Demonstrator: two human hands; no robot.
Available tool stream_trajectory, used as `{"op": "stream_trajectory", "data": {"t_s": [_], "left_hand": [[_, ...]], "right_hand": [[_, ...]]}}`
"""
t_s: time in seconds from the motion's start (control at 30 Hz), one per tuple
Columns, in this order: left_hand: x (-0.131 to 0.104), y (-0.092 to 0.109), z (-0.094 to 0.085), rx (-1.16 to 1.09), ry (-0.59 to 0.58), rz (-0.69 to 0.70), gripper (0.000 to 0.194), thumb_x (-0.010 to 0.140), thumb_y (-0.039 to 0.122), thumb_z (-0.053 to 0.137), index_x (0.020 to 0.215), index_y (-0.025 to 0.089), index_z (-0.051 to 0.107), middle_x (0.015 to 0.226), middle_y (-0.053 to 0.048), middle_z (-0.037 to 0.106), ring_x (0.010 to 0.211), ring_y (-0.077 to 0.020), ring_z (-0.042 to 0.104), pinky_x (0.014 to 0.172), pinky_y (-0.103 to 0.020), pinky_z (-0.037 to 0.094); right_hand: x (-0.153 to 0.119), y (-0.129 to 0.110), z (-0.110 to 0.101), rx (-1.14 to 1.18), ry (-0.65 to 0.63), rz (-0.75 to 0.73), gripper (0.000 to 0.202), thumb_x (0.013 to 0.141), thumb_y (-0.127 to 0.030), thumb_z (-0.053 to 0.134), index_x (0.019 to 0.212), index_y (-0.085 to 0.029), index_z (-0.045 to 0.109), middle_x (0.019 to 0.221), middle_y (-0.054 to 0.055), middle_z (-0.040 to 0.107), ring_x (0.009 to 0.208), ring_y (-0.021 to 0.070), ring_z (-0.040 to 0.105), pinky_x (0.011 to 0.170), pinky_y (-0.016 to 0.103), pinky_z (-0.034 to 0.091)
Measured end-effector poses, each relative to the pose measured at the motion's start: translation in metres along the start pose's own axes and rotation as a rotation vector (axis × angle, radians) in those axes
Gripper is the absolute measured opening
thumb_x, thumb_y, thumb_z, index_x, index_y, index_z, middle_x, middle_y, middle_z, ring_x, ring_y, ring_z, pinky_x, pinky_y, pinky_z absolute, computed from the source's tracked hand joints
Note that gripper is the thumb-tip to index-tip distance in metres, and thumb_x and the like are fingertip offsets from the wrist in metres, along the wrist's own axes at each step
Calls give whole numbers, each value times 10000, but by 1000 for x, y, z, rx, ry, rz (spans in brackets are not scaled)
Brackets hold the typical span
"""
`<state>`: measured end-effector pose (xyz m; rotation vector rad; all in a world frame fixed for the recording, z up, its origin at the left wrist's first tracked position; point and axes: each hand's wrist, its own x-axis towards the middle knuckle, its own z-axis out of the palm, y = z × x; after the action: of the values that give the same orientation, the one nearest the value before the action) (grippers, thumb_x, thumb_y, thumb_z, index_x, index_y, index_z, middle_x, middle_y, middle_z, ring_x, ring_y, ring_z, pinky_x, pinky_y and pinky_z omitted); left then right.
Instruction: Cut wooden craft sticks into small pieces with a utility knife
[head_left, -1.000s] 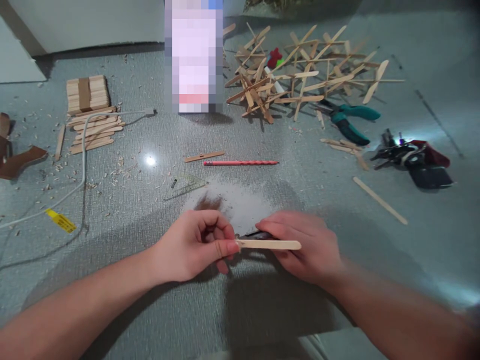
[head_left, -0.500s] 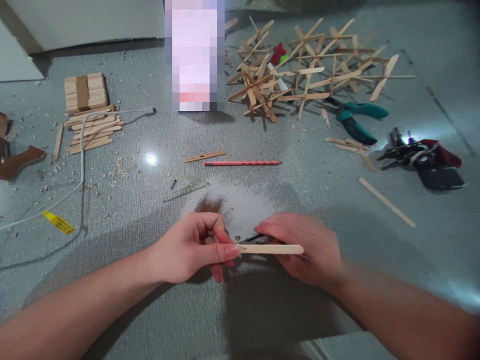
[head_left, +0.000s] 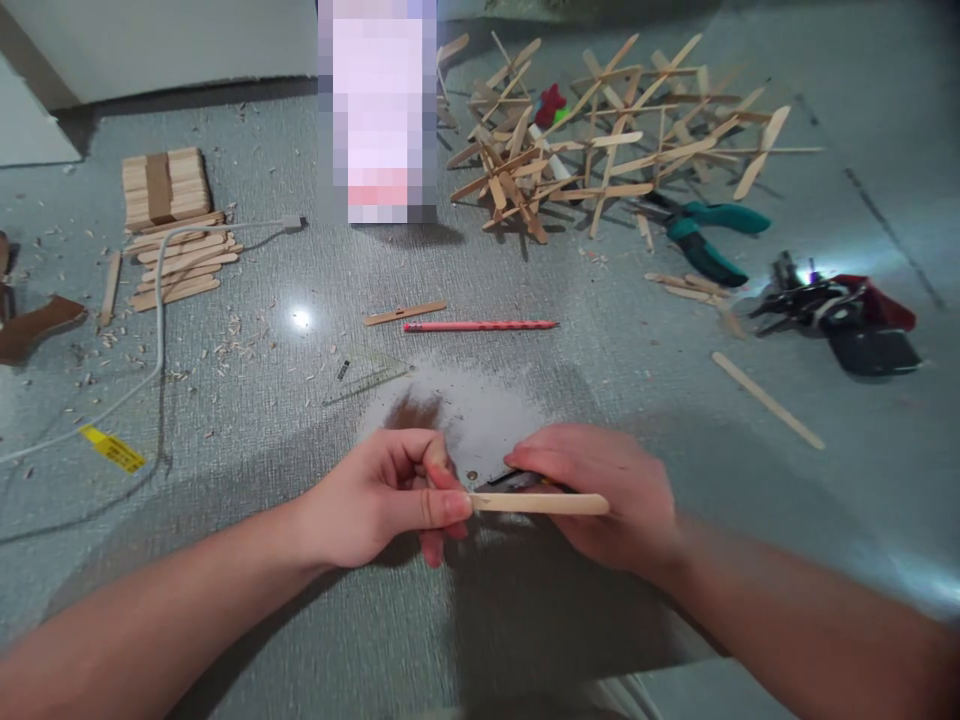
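My left hand [head_left: 397,500] pinches one end of a wooden craft stick [head_left: 547,503] between thumb and fingers. The stick lies level, its free end pointing right across the front of my right hand [head_left: 607,490]. My right fingers are wrapped round what looks like a utility knife [head_left: 521,482], dark with a bit of yellow. Its thin tip reaches left behind the stick, close to my left fingertips. Most of the knife is hidden by the hand and the stick, and I cannot tell whether the blade touches the wood.
Beyond my hands lie a pink pencil [head_left: 480,326], a notched stick [head_left: 405,313] and a clear set square [head_left: 367,378]. Bundled sticks [head_left: 169,188] and a white cable [head_left: 160,290] are left. Crossed sticks [head_left: 517,170], teal-handled pliers [head_left: 709,240] and keys [head_left: 795,295] are right.
The view has shifted slightly, so the things on the surface sit a little further left. The stick's free end looks slightly tilted. Both hands keep their hold.
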<state>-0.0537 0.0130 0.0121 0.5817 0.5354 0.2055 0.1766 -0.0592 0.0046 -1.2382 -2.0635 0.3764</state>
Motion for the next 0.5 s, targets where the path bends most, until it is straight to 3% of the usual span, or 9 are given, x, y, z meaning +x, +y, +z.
{"op": "stream_trajectory", "data": {"t_s": [0.5], "left_hand": [[0,-1,0,17,-8,32,406,786,380,845,733,161,508,661,13,672,460,-56,574,454,-162,451]], "right_hand": [[0,2,1,-3,5,-8,120,1007,-210,507,987,-232,623,752,8,742,650,145,691,619,268,503]]}}
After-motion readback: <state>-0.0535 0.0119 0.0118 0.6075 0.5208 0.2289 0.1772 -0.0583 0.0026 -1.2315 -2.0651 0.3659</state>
